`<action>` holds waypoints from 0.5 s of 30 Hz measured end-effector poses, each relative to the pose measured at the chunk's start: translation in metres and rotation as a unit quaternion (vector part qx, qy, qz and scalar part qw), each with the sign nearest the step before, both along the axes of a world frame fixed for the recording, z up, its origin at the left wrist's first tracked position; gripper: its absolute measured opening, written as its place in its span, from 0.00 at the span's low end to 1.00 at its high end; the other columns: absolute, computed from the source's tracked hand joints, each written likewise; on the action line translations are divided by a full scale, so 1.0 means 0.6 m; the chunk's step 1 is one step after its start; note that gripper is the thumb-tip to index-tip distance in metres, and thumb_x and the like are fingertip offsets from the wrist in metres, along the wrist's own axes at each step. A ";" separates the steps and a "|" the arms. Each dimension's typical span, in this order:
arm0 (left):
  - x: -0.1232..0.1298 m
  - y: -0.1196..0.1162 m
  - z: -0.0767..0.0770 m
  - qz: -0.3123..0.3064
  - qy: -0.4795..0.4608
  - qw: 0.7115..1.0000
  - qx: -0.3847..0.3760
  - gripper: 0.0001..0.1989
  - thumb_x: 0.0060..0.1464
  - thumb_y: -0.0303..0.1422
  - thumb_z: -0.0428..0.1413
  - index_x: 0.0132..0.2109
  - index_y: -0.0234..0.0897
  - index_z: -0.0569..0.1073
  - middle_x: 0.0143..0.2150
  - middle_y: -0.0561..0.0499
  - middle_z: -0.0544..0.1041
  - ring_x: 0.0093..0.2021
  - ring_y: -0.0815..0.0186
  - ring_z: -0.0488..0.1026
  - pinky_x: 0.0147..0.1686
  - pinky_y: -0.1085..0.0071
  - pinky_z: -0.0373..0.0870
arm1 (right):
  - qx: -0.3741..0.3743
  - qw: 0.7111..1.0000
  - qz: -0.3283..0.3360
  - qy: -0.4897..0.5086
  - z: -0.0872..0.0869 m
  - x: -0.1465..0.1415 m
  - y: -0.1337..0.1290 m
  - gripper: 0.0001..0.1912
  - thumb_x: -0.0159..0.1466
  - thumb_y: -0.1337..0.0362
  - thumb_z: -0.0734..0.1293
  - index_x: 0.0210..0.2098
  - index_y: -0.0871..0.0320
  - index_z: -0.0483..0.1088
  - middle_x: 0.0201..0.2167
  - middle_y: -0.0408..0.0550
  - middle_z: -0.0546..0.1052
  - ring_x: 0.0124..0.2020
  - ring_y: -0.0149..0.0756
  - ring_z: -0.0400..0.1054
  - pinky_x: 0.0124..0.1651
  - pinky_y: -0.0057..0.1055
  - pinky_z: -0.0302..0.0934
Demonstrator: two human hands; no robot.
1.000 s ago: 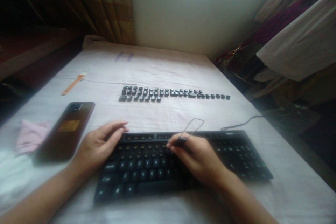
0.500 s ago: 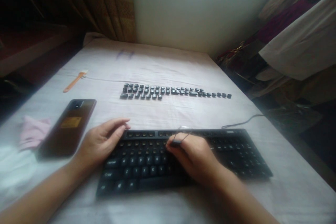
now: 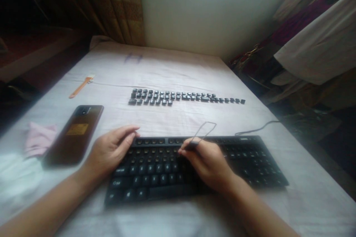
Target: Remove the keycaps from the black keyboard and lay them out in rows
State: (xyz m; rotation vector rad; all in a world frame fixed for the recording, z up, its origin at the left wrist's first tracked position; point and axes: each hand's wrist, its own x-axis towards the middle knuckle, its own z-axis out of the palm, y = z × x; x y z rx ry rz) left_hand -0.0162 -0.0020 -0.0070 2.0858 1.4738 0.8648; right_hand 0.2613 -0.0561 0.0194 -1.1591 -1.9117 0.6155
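Note:
A black keyboard (image 3: 167, 192) lies across the near part of the bed or table; its upper rows show bare key sockets, while lettered keycaps sit in the lower left rows. My left hand (image 3: 112, 150) is closed at the keyboard's far left corner, thumb along its edge. Over the middle of the upper rows, my right hand (image 3: 210, 159) grips the dark handle of a wire keycap puller (image 3: 204, 127), its wire loop pointing up and away. Whether a keycap is under my right fingertips is hidden.
Removed keycaps (image 3: 167, 96) stand in rows beyond the keyboard. To the left lie a phone (image 3: 75, 133), a pink cloth (image 3: 40, 139) and an orange-handled brush (image 3: 82, 87). A cable (image 3: 256, 127) runs off from the keyboard's back right. Clothes (image 3: 319, 52) hang at the right.
My right hand has turned slightly and shifted a little right, so the puller's wire loop stands higher. My left hand stays at the keyboard corner.

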 end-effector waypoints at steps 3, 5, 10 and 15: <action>0.000 0.000 0.000 -0.002 0.003 1.000 0.004 0.18 0.59 0.44 0.51 0.48 0.40 0.79 0.41 0.49 0.84 0.41 0.58 0.81 0.48 0.62 0.76 | -0.032 0.997 -0.038 0.061 0.004 0.000 -0.001 0.04 0.66 0.67 0.64 0.34 0.55 0.70 0.27 0.44 0.78 0.27 0.33 0.72 0.32 0.28 0.67; 0.000 0.001 -0.002 0.000 0.004 1.000 0.005 0.18 0.60 0.44 0.51 0.48 0.41 0.79 0.41 0.49 0.84 0.41 0.58 0.81 0.48 0.62 0.76 | -0.055 0.992 -0.056 0.102 0.004 0.001 -0.001 0.04 0.66 0.66 0.65 0.33 0.55 0.71 0.27 0.44 0.78 0.26 0.32 0.72 0.32 0.28 0.67; -0.005 0.005 -0.002 -0.009 0.002 1.000 0.007 0.17 0.61 0.45 0.51 0.48 0.42 0.77 0.40 0.50 0.84 0.40 0.59 0.81 0.45 0.64 0.77 | -0.074 0.983 -0.068 0.154 0.000 -0.001 -0.001 0.05 0.65 0.65 0.66 0.33 0.56 0.72 0.27 0.44 0.78 0.26 0.32 0.72 0.31 0.28 0.69; 0.009 -0.018 0.031 -0.082 0.035 0.989 0.119 0.12 0.61 0.39 0.54 0.48 0.41 0.76 0.44 0.50 0.82 0.45 0.59 0.78 0.49 0.61 0.71 | 0.000 0.986 -0.071 0.153 0.007 -0.013 -0.007 0.03 0.64 0.70 0.68 0.35 0.56 0.74 0.29 0.44 0.80 0.29 0.33 0.75 0.33 0.28 0.71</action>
